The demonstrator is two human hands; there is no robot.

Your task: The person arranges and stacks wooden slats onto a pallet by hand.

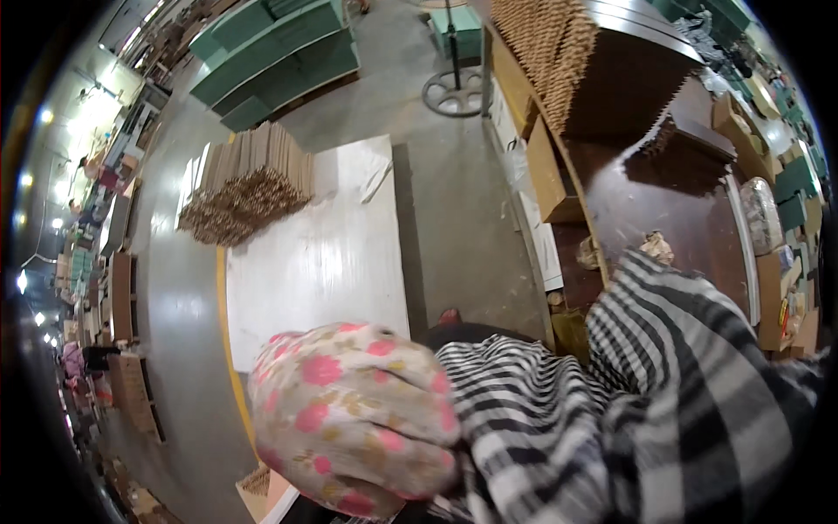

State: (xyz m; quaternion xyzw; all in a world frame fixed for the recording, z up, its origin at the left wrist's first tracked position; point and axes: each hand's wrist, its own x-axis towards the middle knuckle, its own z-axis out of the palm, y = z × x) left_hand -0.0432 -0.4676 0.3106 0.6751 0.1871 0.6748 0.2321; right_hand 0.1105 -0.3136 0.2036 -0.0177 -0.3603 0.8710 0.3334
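Neither of my hands shows. A black-and-white striped and checked garment (690, 375) fills the lower right, and one fold of it reaches up to the edge of the brown worktable (690, 214). Just past that fold lies a small crumpled tan piece (656, 248); I cannot make out what it is. At lower left bulges a pale cloth with pink flowers (349, 419), touching the striped cloth; whether it is a sleeve or a head covering I cannot tell. It overlaps the near end of a white board (323, 271) at floor level.
A stack of brown strips (249, 188) stands on the board's far left. Taller brown stacks (550, 61) and dark panels (628, 70) rise on the worktable. Green boxes (279, 65) are piled at the back; a stand with a round wheel-like base (456, 94) is on the floor.
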